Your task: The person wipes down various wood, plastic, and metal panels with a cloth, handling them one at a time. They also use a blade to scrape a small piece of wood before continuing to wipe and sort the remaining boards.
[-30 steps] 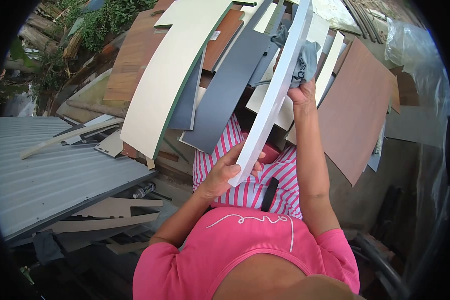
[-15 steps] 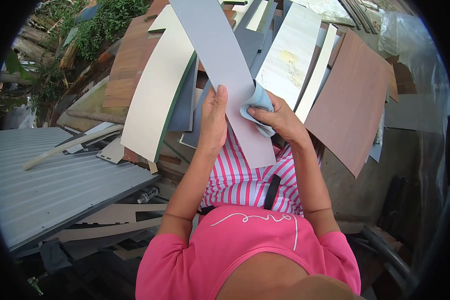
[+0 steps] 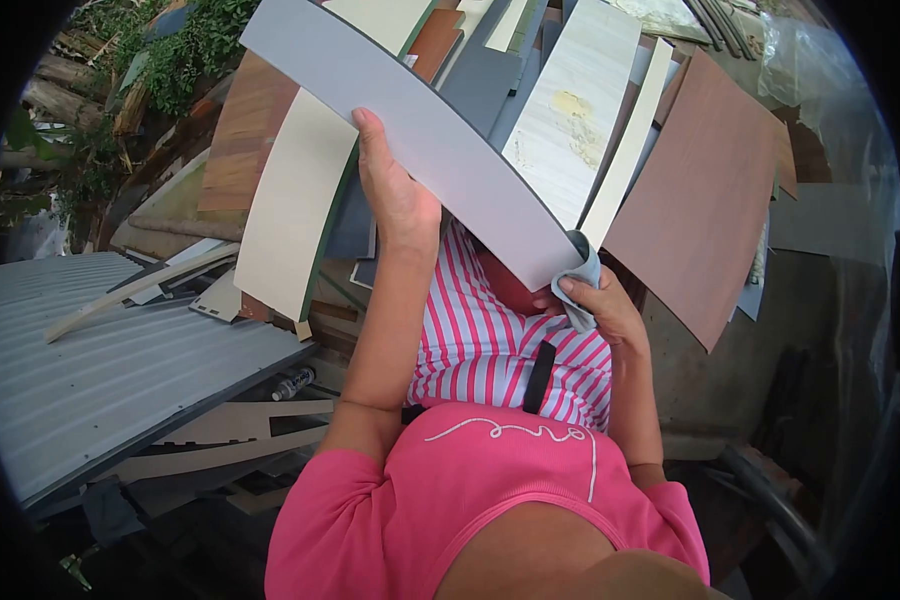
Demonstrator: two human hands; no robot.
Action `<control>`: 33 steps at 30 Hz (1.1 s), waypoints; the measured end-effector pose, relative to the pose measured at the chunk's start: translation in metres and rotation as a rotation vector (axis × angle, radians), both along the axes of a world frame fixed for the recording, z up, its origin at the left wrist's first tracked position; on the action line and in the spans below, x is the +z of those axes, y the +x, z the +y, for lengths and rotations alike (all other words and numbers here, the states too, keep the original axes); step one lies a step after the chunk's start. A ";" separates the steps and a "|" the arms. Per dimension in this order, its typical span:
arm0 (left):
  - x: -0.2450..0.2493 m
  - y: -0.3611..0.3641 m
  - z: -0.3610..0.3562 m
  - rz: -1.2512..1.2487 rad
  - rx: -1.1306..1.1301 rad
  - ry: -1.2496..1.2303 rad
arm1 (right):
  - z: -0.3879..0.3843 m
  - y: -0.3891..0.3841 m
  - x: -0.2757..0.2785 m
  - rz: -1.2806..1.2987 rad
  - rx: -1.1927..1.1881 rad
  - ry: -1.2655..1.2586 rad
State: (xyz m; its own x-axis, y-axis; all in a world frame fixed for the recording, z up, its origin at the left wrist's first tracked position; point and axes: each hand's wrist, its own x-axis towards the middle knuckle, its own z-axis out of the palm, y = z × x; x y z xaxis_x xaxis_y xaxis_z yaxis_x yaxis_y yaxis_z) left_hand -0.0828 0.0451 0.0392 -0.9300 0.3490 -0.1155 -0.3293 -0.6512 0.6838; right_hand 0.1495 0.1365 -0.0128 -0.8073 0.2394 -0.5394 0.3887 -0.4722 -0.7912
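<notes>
A long, pale grey board slants across my lap, its far end up and to the left and its near end low on the right. My left hand grips the board's left edge, with the thumb lying on the upper face and the fingers hidden beneath. In my right hand is a light blue cloth, pinched under the thumb and folded over the near right corner of the board. Pink-striped trousers show below the board.
Stacked panels lie ahead: a cream board, a stained white board, a narrow cream strip and a brown board. Corrugated metal sheeting is at left, with a small bottle beside it. Clear plastic sheeting hangs at right.
The board has swung so its far end points further left. My left hand has moved up along it. My right hand and the cloth have slid down to the near end.
</notes>
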 end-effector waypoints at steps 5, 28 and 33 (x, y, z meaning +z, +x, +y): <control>-0.004 0.008 0.012 0.002 -0.017 0.058 | -0.024 0.000 -0.018 0.199 -0.139 -0.205; -0.051 0.032 0.102 0.941 -0.397 -0.991 | -0.055 -0.048 -0.028 0.215 -0.389 -1.068; -0.040 0.040 0.025 0.949 -0.415 -0.886 | -0.049 -0.036 -0.023 0.083 -0.009 -0.960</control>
State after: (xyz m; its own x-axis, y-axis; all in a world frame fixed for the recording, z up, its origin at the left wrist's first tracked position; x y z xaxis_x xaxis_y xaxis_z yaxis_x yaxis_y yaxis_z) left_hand -0.0428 0.0698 -0.0011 -0.6219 0.7634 0.1744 0.4350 0.1516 0.8876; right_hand 0.1139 0.0873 -0.0354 -0.8518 -0.2680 -0.4501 0.3422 -0.9352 -0.0908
